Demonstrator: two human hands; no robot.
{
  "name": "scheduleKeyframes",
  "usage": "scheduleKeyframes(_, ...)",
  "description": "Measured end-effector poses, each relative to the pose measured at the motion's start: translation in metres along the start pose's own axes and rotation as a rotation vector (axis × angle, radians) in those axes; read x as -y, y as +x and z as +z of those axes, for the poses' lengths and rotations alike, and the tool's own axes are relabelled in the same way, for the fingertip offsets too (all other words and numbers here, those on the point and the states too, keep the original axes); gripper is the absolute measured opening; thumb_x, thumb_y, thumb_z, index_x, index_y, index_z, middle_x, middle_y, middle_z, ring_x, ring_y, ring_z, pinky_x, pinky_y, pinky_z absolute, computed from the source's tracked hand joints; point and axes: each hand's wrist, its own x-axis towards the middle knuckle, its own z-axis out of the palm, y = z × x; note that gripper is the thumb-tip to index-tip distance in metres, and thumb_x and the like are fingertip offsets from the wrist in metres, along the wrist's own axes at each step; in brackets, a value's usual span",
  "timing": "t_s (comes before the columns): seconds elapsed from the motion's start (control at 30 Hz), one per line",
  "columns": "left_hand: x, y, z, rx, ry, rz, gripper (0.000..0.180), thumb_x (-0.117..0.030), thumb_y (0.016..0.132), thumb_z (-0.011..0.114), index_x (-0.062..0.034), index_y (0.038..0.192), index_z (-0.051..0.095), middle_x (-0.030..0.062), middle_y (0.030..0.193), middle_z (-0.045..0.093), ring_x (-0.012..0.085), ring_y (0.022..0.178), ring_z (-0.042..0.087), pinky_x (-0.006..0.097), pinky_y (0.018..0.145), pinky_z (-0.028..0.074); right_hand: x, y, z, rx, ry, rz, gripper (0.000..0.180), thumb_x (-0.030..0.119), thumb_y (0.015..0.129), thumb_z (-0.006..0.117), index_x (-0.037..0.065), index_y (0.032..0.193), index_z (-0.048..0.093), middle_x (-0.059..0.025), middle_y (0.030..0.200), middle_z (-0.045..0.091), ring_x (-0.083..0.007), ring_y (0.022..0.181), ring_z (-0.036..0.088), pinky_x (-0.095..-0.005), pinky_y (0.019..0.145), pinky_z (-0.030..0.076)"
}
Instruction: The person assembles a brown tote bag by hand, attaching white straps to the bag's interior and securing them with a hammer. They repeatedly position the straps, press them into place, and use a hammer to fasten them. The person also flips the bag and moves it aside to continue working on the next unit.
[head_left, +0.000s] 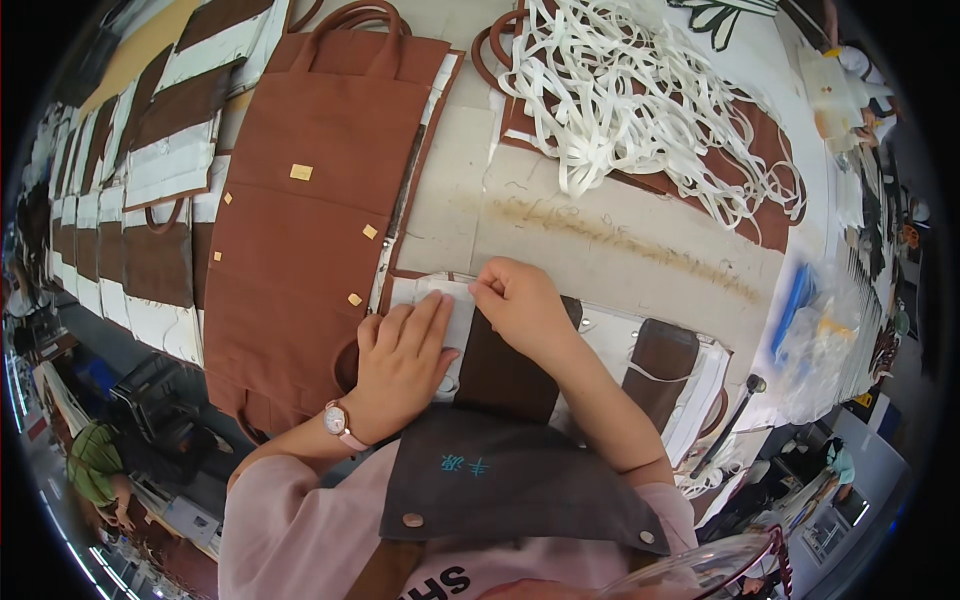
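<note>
Both hands rest on a brown and white bag piece [520,370] that lies flat on the counter [600,220] at its near edge, just in front of the person's dark apron [510,480]. The left hand [405,355] lies open and flat, palm down, fingers spread over the white panel at the left end of the bag piece, pressing it against the counter; a pink wristwatch [338,422] sits on that wrist. The right hand [520,305] is curled, its thumb and forefinger pinched on the upper edge of the white panel, touching the tips of the left hand's fingers. Just left of the bag piece lies a large brown bag [310,210] with small tan tags dotted on it and its handles pointing away from the person. Further left of the bag piece, a row of brown and white pieces [150,200] overlaps along the counter. Beyond the bag piece, on the far right of the counter, a tangle of white straps [640,100] is heaped over more brown fabric. Right of the bag piece, at the counter's edge, sits a clear plastic bag [815,330] with blue and yellow contents.
</note>
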Motion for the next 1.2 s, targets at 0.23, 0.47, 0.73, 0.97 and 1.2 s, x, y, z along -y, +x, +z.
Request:
scheduleKeyframes(0.23, -0.001, 0.001, -0.001, 0.014, 0.042, 0.032, 0.067, -0.032, 0.079, 0.072, -0.0037, 0.137, 0.055, 0.0069, 0.139, 0.052, 0.0244, 0.114, 0.048, 0.042, 0.093, 0.035, 0.002, -0.004, 0.0, -0.038, -0.032, -0.063, 0.015, 0.013, 0.086, 0.066, 0.0, 0.08, 0.06, -0.0163, 0.069, 0.061, -0.0317, 0.065, 0.06, -0.0423, 0.06, 0.047)
scheduleKeyframes(0.47, -0.001, 0.003, -0.001, 0.031, 0.07, 0.036, 0.067, -0.034, 0.08, 0.071, -0.0029, 0.137, 0.055, 0.0077, 0.139, 0.051, 0.024, 0.114, 0.048, 0.042, 0.092, 0.034, -0.007, -0.003, 0.007, -0.082, -0.106, -0.117, 0.014, 0.013, 0.087, 0.067, 0.001, 0.083, 0.061, -0.014, 0.068, 0.062, -0.0261, 0.06, 0.059, -0.0377, 0.057, 0.046)
scheduleKeyframes(0.73, -0.002, 0.004, 0.002, 0.043, 0.049, 0.024, 0.075, -0.034, 0.076, 0.074, -0.0018, 0.14, 0.051, 0.0089, 0.142, 0.05, 0.0269, 0.115, 0.047, 0.044, 0.095, 0.034, -0.006, -0.006, 0.013, -0.149, -0.167, -0.172, 0.014, 0.013, 0.087, 0.066, 0.002, 0.081, 0.059, -0.0153, 0.071, 0.062, -0.033, 0.065, 0.061, -0.0424, 0.06, 0.047)
scheduleKeyframes(0.97, -0.003, 0.006, 0.0, 0.062, 0.043, 0.015, 0.077, -0.033, 0.075, 0.075, -0.0016, 0.141, 0.051, 0.0096, 0.14, 0.051, 0.0274, 0.114, 0.048, 0.044, 0.094, 0.034, -0.003, -0.007, 0.017, -0.185, -0.227, -0.184, 0.015, 0.014, 0.086, 0.066, 0.003, 0.079, 0.058, -0.0151, 0.072, 0.061, -0.0353, 0.068, 0.06, -0.0445, 0.062, 0.047)
scheduleKeyframes(1.2, -0.003, 0.008, 0.001, 0.053, 0.026, 0.018, 0.074, -0.032, 0.076, 0.075, -0.0011, 0.139, 0.052, 0.011, 0.137, 0.053, 0.0283, 0.114, 0.049, 0.044, 0.094, 0.035, -0.002, -0.01, 0.003, -0.042, -0.127, -0.272, 0.012, 0.013, 0.087, 0.062, 0.003, 0.083, 0.059, -0.0153, 0.08, 0.062, -0.0375, 0.077, 0.061, -0.0476, 0.068, 0.048)
